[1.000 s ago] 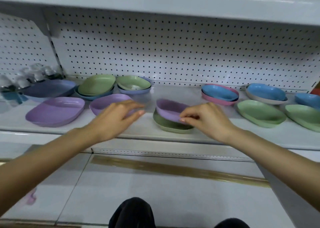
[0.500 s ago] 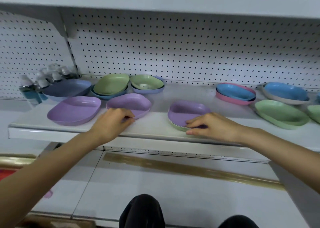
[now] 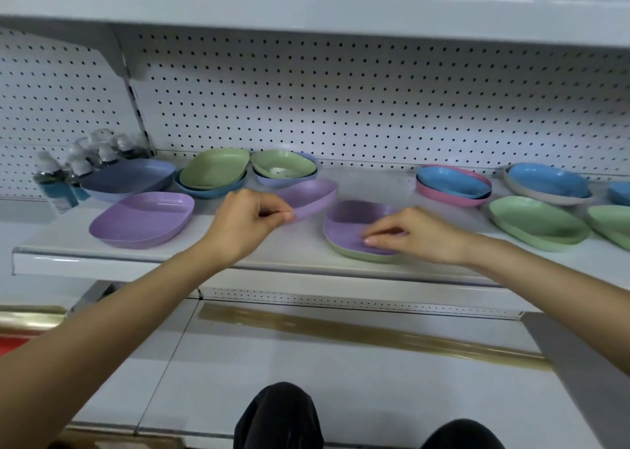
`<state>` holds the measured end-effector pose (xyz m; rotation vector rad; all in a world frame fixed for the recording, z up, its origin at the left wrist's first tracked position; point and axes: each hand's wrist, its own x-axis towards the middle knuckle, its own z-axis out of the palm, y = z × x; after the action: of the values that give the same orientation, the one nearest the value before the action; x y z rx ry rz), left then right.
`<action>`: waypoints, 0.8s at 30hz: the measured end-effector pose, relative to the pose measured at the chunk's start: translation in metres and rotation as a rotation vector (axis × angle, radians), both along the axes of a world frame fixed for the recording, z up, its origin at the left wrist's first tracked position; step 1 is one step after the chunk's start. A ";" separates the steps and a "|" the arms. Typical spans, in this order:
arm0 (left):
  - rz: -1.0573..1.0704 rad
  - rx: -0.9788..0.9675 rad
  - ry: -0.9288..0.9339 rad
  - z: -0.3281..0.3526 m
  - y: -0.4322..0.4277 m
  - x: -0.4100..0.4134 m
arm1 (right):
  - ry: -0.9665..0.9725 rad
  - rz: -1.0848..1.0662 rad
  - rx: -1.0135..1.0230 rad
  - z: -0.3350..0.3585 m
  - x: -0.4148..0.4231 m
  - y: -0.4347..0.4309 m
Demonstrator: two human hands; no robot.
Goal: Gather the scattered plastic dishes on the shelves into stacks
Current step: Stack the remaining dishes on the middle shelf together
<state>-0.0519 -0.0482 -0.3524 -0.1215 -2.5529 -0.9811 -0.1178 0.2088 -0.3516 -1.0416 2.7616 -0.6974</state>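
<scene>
My left hand [image 3: 247, 221] pinches the near rim of a purple oval dish [image 3: 312, 196] and holds it tilted above the shelf [image 3: 272, 256]. Just to its right a purple dish [image 3: 354, 223] sits nested in a pale green dish [image 3: 358, 256]. My right hand [image 3: 409, 235] rests on the purple one's near rim with its fingertips. A larger purple dish [image 3: 145, 218] lies alone at the left front. Behind it stand a dark blue dish [image 3: 128, 177], a green-on-blue stack [image 3: 213, 172] and a green-on-lilac stack [image 3: 283, 169].
To the right are a blue-on-pink stack [image 3: 451, 186], a blue dish in a white one [image 3: 549, 182], and green dishes [image 3: 538, 227] near the front edge. Spray bottles [image 3: 56, 186] crowd the left rear corner. A pegboard wall backs the shelf; another shelf hangs overhead.
My left hand has gripped the purple oval dish and lifted it rightwards off the shelf. The dish under my right hand dropped flat into the green dish, and my right hand stays on it.
</scene>
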 end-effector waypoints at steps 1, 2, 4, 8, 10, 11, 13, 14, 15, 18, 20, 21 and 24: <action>-0.030 0.016 0.004 0.001 0.005 -0.002 | 0.007 -0.046 -0.131 0.006 0.000 0.002; -0.061 0.022 0.006 0.002 0.009 -0.003 | 0.025 -0.087 -0.245 0.013 -0.001 0.005; -0.132 0.005 0.008 0.003 0.020 -0.004 | 0.108 -0.101 -0.332 0.024 0.000 0.010; -0.278 -0.069 -0.044 0.001 0.039 -0.011 | 0.135 -0.043 -0.183 0.022 0.005 0.018; -0.319 -0.102 -0.088 0.000 0.043 -0.018 | 0.144 -0.031 -0.117 0.010 0.007 0.022; -0.338 -0.114 -0.101 -0.002 0.044 -0.022 | 0.162 -0.028 -0.074 0.005 0.008 0.024; -0.383 -0.136 -0.123 -0.006 0.045 -0.028 | 0.189 -0.032 0.012 -0.004 0.009 0.028; -0.404 -0.142 -0.139 -0.008 0.045 -0.029 | 0.187 -0.037 0.027 -0.006 0.010 0.030; -0.417 -0.148 -0.159 -0.009 0.046 -0.029 | 0.179 -0.041 0.021 -0.007 0.010 0.031; -0.407 -0.156 -0.192 -0.009 0.047 -0.027 | 0.143 -0.047 -0.065 -0.005 0.009 0.032; -0.392 -0.135 -0.185 -0.006 0.048 -0.027 | 0.162 -0.046 -0.083 -0.001 0.006 0.030; -0.399 -0.141 -0.185 -0.003 0.050 -0.027 | 0.174 -0.037 -0.059 0.000 0.005 0.028; -0.430 -0.356 -0.217 0.003 0.058 -0.030 | 0.165 0.049 0.110 -0.001 0.001 0.021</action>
<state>-0.0818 0.0100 -0.3498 -0.7256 -2.9512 -0.6941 -0.1165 0.2298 -0.3528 -1.1890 2.8617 -0.4673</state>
